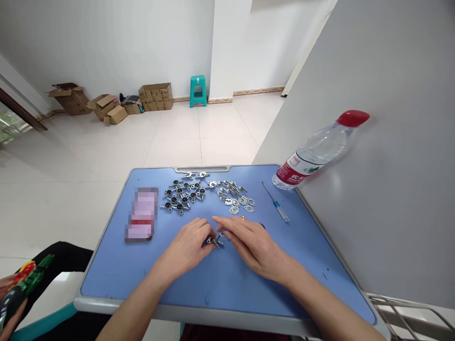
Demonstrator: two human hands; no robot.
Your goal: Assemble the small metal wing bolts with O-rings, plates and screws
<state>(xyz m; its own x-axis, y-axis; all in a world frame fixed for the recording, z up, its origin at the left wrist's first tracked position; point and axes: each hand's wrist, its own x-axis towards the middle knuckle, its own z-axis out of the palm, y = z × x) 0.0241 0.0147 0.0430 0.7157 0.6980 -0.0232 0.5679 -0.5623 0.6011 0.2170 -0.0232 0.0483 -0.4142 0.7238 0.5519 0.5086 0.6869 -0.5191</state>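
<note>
Close to the front middle of the blue table (149, 279), my left hand (192, 241) pinches a small silver metal fitting (212, 240) with thin prongs. My right hand (250, 241) is on its other side, fingers bent together, fingertips at a thin shiny piece (221, 234); whether they grip it is hard to see. Beyond my hands lie several round black-centred metal fittings (180, 191), a pile of small metal parts (232, 188) and flat oval metal plates (249, 208). A small brass-coloured piece (243, 218) shows just past my right fingers.
To the right are a screwdriver (278, 205) with a clear blue handle and a water bottle (309, 156) beside a grey panel. A blurred-out phone-shaped object (142, 215) lies left. At lower left, another person's hand holds a colourful toy-like object (26, 284). Cardboard boxes (156, 97) and a stool (198, 90) stand behind.
</note>
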